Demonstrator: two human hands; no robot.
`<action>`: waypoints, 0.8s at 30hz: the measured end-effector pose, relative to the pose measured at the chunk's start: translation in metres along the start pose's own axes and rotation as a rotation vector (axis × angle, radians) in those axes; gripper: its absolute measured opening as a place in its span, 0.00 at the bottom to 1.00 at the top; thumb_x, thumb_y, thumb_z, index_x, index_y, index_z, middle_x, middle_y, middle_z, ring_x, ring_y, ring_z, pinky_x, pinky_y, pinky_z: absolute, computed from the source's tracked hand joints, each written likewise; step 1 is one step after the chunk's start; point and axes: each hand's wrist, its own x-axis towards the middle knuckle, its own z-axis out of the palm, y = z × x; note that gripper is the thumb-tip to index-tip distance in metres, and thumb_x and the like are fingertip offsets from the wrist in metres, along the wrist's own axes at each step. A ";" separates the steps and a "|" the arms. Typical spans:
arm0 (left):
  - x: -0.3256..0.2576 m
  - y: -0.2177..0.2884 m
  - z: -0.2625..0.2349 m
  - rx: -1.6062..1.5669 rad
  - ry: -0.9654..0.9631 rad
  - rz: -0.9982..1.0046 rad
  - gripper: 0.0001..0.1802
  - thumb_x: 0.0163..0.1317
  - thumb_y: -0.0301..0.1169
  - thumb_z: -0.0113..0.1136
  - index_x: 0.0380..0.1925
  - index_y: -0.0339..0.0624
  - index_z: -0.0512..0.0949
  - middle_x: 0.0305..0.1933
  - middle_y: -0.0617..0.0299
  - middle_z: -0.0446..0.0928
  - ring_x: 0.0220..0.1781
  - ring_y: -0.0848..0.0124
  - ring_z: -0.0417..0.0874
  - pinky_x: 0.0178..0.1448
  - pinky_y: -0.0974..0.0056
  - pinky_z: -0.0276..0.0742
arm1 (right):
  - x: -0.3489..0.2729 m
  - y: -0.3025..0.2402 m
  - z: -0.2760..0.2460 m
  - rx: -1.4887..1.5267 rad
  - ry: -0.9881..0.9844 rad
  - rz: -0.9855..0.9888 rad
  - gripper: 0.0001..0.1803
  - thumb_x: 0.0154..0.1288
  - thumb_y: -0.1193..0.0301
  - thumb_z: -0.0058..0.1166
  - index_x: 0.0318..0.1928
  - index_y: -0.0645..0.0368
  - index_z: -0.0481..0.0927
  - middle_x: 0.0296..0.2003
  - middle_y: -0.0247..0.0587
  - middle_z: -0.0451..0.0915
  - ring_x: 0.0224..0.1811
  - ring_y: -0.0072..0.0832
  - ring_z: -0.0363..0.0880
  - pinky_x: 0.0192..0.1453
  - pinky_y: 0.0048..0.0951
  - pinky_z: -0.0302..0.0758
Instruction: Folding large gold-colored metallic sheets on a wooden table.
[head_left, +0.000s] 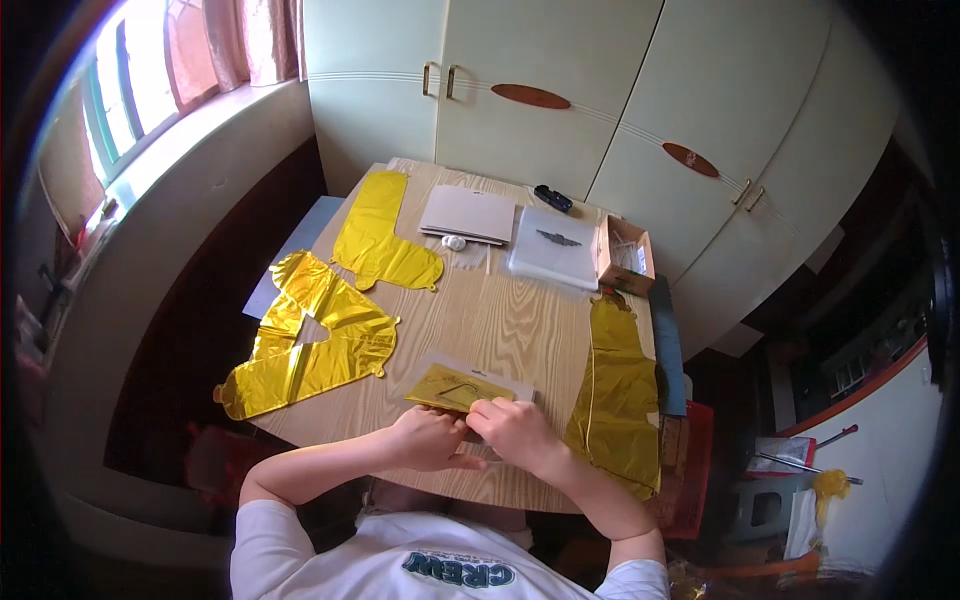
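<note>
Watching from beside the bench (pixel 490 325), I see a flat gold packet (pixel 450 385) held low on the near side, approx. mid-width, prob. so both hands get at it w/o stretching. A pale glossy sheet (pixel 525 389) shows past its far & R edges, maybe a sleeve or backing; can't tell which. The right hand (pixel 512 430) has thumb & fingers pinched on the packet's near edge, toward the R, prob. b/c thin foil wants a fine grip. The left hand (pixel 425 438) is back-up at the near edge further L, fingers bent in & thumb sticking out R; fingertips are hidden, so can't tell if it's gripping or just propping. Can't see whether the packet touches the bench, either. Off L, an L-shaped gold foil (pixel 375 240) & a gold foil w/ a triangular hole (pixel 345 370) lie flat, just beside each other; a long gold foil (pixel 612 390) runs down the R side. Laid at the sides like that, they leave elbow room, I'd guess, & flat prob. avoids creasing. At the far side: pale cards (pixel 465 210) stacked, a white rounded item (pixel 453 242) by them, then clear bags (pixel 550 265) in a pile & an open cardboard box (pixel 608 265) next to it, a dark case (pixel 553 198) behind. Stacking prob. stops slippery sheets sliding abt.
</note>
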 end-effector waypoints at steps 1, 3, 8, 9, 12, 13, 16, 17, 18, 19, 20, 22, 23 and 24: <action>0.003 -0.002 -0.001 -0.068 -0.024 -0.002 0.42 0.63 0.66 0.46 0.41 0.29 0.77 0.40 0.46 0.80 0.48 0.51 0.81 0.60 0.54 0.72 | 0.000 -0.001 0.001 -0.009 0.004 -0.013 0.04 0.52 0.72 0.54 0.31 0.53 0.78 0.35 0.32 0.79 0.36 0.26 0.82 0.35 0.26 0.79; 0.004 -0.003 0.003 -0.084 -0.011 -0.018 0.41 0.63 0.65 0.46 0.42 0.29 0.77 0.41 0.46 0.80 0.49 0.50 0.81 0.60 0.53 0.72 | -0.003 -0.002 0.004 -0.033 0.011 -0.038 0.04 0.51 0.71 0.55 0.31 0.53 0.77 0.35 0.31 0.79 0.36 0.25 0.82 0.33 0.26 0.78; -0.030 0.010 0.028 0.027 0.542 0.201 0.36 0.66 0.60 0.46 0.44 0.33 0.78 0.43 0.48 0.81 0.51 0.53 0.81 0.57 0.53 0.74 | -0.015 0.004 0.034 -0.086 0.266 -0.180 0.03 0.50 0.69 0.55 0.27 0.52 0.76 0.32 0.30 0.78 0.32 0.23 0.78 0.31 0.24 0.76; -0.042 0.015 0.017 -0.151 0.282 0.115 0.31 0.67 0.56 0.49 0.49 0.36 0.76 0.49 0.49 0.80 0.55 0.56 0.80 0.59 0.52 0.74 | -0.020 0.006 0.040 -0.091 0.269 -0.214 0.05 0.50 0.69 0.56 0.28 0.53 0.77 0.36 0.31 0.80 0.36 0.24 0.79 0.34 0.25 0.77; -0.032 0.017 -0.039 -0.307 -0.288 -0.362 0.29 0.66 0.52 0.52 0.55 0.40 0.74 0.55 0.51 0.78 0.59 0.58 0.78 0.63 0.53 0.72 | -0.032 0.010 0.070 -0.035 0.311 -0.251 0.05 0.50 0.69 0.55 0.30 0.54 0.78 0.37 0.33 0.81 0.38 0.25 0.80 0.36 0.25 0.78; -0.023 0.005 -0.026 -0.339 -0.222 -0.433 0.26 0.65 0.47 0.55 0.57 0.45 0.72 0.60 0.52 0.74 0.65 0.56 0.73 0.66 0.54 0.69 | -0.035 0.010 0.078 -0.030 0.293 -0.243 0.05 0.51 0.69 0.55 0.30 0.54 0.78 0.38 0.33 0.81 0.40 0.25 0.80 0.38 0.26 0.78; -0.003 -0.053 0.060 -0.118 0.424 -0.155 0.26 0.64 0.45 0.56 0.59 0.48 0.71 0.65 0.52 0.70 0.70 0.51 0.66 0.69 0.50 0.64 | -0.032 0.008 0.085 0.008 0.224 -0.235 0.06 0.52 0.69 0.54 0.30 0.55 0.78 0.40 0.35 0.81 0.43 0.27 0.80 0.43 0.27 0.78; 0.006 -0.061 0.071 -0.093 0.431 -0.134 0.27 0.63 0.44 0.56 0.60 0.49 0.71 0.66 0.53 0.68 0.72 0.49 0.62 0.70 0.47 0.62 | -0.032 0.007 0.080 0.023 0.184 -0.213 0.06 0.52 0.69 0.53 0.31 0.56 0.78 0.41 0.36 0.81 0.44 0.28 0.80 0.45 0.28 0.78; 0.012 -0.065 0.078 -0.071 0.436 -0.119 0.28 0.62 0.44 0.57 0.61 0.51 0.70 0.68 0.53 0.66 0.73 0.47 0.59 0.71 0.44 0.59 | -0.031 0.004 0.077 0.044 0.142 -0.195 0.06 0.52 0.69 0.53 0.31 0.56 0.78 0.41 0.37 0.81 0.46 0.29 0.80 0.47 0.29 0.78; 0.015 -0.069 0.083 -0.047 0.441 -0.105 0.29 0.61 0.43 0.57 0.63 0.52 0.69 0.70 0.54 0.64 0.74 0.45 0.56 0.71 0.40 0.56 | -0.031 0.002 0.074 0.054 0.161 -0.208 0.07 0.53 0.69 0.53 0.31 0.56 0.78 0.42 0.38 0.81 0.47 0.30 0.79 0.49 0.30 0.77; 0.018 -0.068 0.082 -0.028 0.420 -0.094 0.30 0.60 0.43 0.58 0.64 0.53 0.68 0.70 0.54 0.63 0.75 0.44 0.55 0.71 0.37 0.54 | -0.033 0.002 0.071 0.061 0.174 -0.217 0.07 0.53 0.69 0.53 0.32 0.57 0.78 0.43 0.39 0.80 0.48 0.31 0.79 0.50 0.31 0.77; 0.023 -0.066 0.079 0.011 0.379 -0.076 0.33 0.59 0.43 0.58 0.66 0.54 0.66 0.72 0.54 0.61 0.75 0.41 0.53 0.70 0.30 0.49 | -0.040 0.000 0.073 0.085 0.184 -0.218 0.08 0.53 0.69 0.52 0.32 0.57 0.78 0.44 0.40 0.80 0.49 0.32 0.78 0.53 0.33 0.76; 0.030 -0.065 0.084 -0.017 0.367 -0.082 0.34 0.58 0.45 0.58 0.66 0.57 0.66 0.73 0.56 0.59 0.75 0.39 0.51 0.67 0.22 0.45 | -0.049 -0.003 0.075 0.097 0.181 -0.210 0.08 0.53 0.69 0.52 0.33 0.58 0.78 0.44 0.41 0.80 0.50 0.33 0.78 0.53 0.34 0.76; 0.033 -0.062 0.079 0.010 0.348 -0.034 0.34 0.58 0.46 0.57 0.67 0.59 0.66 0.74 0.56 0.58 0.76 0.40 0.51 0.66 0.22 0.44 | -0.054 -0.005 0.078 0.111 0.183 -0.205 0.08 0.53 0.69 0.52 0.33 0.58 0.78 0.45 0.41 0.80 0.50 0.34 0.78 0.54 0.35 0.75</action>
